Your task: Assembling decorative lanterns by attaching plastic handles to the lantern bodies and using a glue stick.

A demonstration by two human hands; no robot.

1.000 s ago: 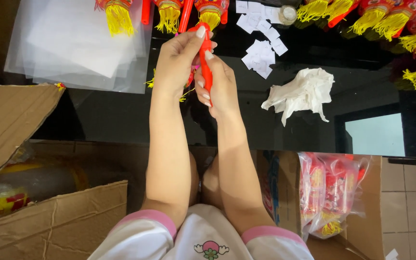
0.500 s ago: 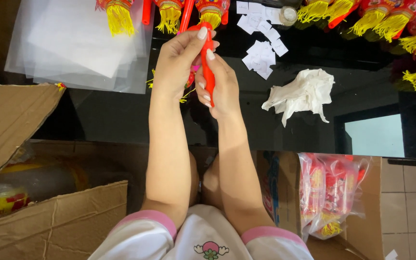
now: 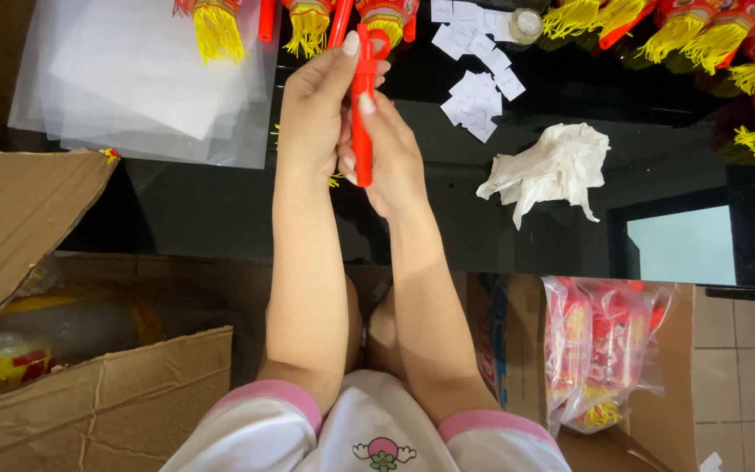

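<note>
Both hands grip one red stick (image 3: 361, 122), held upright over the black table (image 3: 220, 210). Left hand (image 3: 312, 114) wraps the stick from the left, with its thumb tip pressed at the top end. Right hand (image 3: 391, 153) closes on the lower half from the right, fingers curled round it. The two hands touch along the stick.

Change over the last second: very little. The stick and both hands hold the same place above the table; only the left thumb shifts slightly at the top of the stick. Judgement: the work is at a fine fitting step at the stick's upper end, not a move or a placement.

Near: an open cardboard box (image 3: 89, 411) on the left, and a bag of red packets (image 3: 605, 350) in another box on the right, both below the table edge.

Mid-table: a crumpled white tissue (image 3: 552, 170) lies right of the hands, well apart from them.

Farther: a stack of clear sheets (image 3: 141, 79) lies at far left, and small white paper slips (image 3: 478, 87) lie just right of the stick's top.

Far edge: red ornaments with yellow tassels (image 3: 709, 44) run along the table, some directly beyond the stick.
</note>
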